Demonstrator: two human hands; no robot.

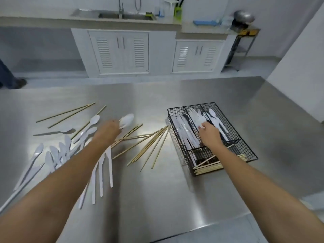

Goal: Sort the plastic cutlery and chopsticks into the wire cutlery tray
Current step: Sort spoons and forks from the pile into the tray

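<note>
A black wire cutlery tray [245, 135] stands on the steel table at right, holding white knives, forks, spoons and, in its near compartment, chopsticks [208, 168]. My right hand [209, 133] reaches into the middle compartment and pinches the handle of a white plastic fork [199, 118]. My left hand [109, 129] is at the loose pile and grips white plastic spoons [127, 120], bowls pointing away. More spoons [93, 121], knives [100, 172] and bamboo chopsticks [150, 146] lie scattered on the table at left and centre.
The steel table [175, 190] ends close in front at the lower right. Beyond it are white cabinets [122, 53] and a sink counter [112, 15]. A person's leg and shoe [12, 79] stand at the far left. A white wall corner [298, 76] rises right of the tray.
</note>
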